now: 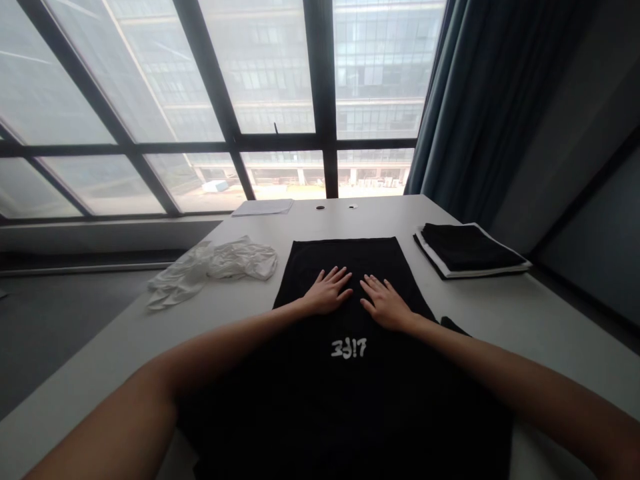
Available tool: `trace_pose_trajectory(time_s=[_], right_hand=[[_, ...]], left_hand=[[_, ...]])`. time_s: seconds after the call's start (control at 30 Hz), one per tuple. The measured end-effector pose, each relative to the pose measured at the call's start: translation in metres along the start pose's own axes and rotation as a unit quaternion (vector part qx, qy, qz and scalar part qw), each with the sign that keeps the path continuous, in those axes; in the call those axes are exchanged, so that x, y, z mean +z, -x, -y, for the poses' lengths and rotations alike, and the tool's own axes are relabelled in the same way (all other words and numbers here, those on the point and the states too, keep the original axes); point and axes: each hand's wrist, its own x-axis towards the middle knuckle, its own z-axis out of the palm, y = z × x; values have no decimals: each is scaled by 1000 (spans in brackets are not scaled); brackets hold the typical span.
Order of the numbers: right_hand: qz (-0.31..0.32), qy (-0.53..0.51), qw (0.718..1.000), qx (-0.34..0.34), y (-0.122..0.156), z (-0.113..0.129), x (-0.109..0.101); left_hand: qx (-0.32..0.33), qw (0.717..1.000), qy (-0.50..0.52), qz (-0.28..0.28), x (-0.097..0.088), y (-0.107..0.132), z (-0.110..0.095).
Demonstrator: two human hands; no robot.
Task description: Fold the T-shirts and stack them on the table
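Observation:
A black T-shirt (pixel 345 393) lies spread on the white table, its hem toward the window and its body stretching down to the near edge of the view. White lettering that reads "LIFE" shows upside down on it. Flat on the cloth, left of the middle, rests my left hand (pixel 327 291) with its fingers spread. My right hand (pixel 385 303) presses on the fabric just to the right, palm down and fingers apart. A small gap of black cloth separates the two hands, and neither grips anything. A sleeve (pixel 454 325) sticks out past my right forearm.
A crumpled white cloth (pixel 240 259) lies on the table (pixel 350 223) to the left. At the right is a stack of folded black and white garments (pixel 467 248). Papers (pixel 263 207) and two round cable holes are near the far edge, before the window and a blue curtain (pixel 450 127).

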Motion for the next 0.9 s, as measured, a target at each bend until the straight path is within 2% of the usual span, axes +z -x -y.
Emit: trace_pose_trajectory(time_s=[0.17, 0.23, 0.3, 0.43, 0.53, 0.73, 0.9], right_hand=[[11, 31, 993, 116, 8, -49, -19], [1, 47, 986, 157, 8, -53, -25], [-13, 51, 988, 148, 9, -39, -25], [-2, 11, 1000, 27, 18, 20, -7], [10, -6, 1000, -10, 29, 48, 5], [-6, -12, 999, 30, 45, 50, -2], [-3, -15, 1000, -2, 54, 57, 0]], left_hand=[[-109, 994, -11, 13, -21, 15, 41], [-128, 992, -12, 11, -28, 19, 49], [-113, 993, -12, 12, -29, 25, 39], [24, 999, 3, 38, -13, 42, -10], [65, 997, 6, 38, -1, 60, -35], [52, 999, 5, 16, -3, 96, -38], [162, 985, 38, 43, -8, 124, -54]])
